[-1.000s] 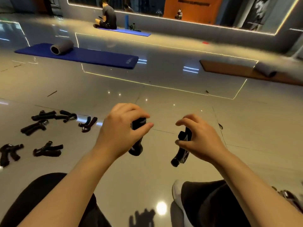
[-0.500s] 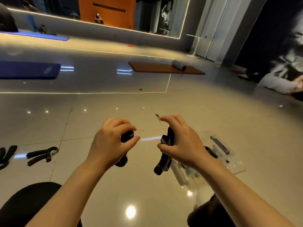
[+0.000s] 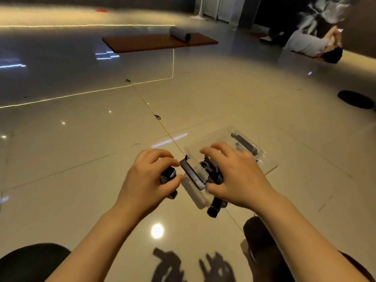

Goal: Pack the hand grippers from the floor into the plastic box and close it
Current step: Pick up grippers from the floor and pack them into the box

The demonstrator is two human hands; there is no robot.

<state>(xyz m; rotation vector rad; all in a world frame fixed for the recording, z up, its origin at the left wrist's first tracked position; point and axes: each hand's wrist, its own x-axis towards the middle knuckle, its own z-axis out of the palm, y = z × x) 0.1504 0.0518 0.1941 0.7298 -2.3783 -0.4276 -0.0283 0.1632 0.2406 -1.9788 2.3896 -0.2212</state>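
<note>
A black gripper (image 3: 167, 177) is held in the left hand (image 3: 146, 181), with fingers and thumb curled round its handle; it is carried above the floor (image 3: 81, 169), just left of the box (image 3: 264, 165). A second gripper (image 3: 213, 208) is clamped in the right hand (image 3: 234, 178), fingers curled over it; its lower handle end is seen below the palm, over the near edge of the box. Whether this gripper touches the box floor cannot be told.

The box is clear plastic and is set on the floor directly under the right hand. Its lid is not on. A black latch (image 3: 191, 176) is seen at its left end, raised, between the two hands, and another black latch (image 3: 244, 144) at its far end. A dark ringed part is visible inside the box beside the right hand's fingers; what it belongs to cannot be told.

Farther off, a brown mat (image 3: 158, 42) with a grey roll (image 3: 180, 34) on it is laid on the floor. A person (image 3: 313, 45) is lying on the floor at far right. A dark round disc (image 3: 356, 99) is lying at the right edge.
</note>
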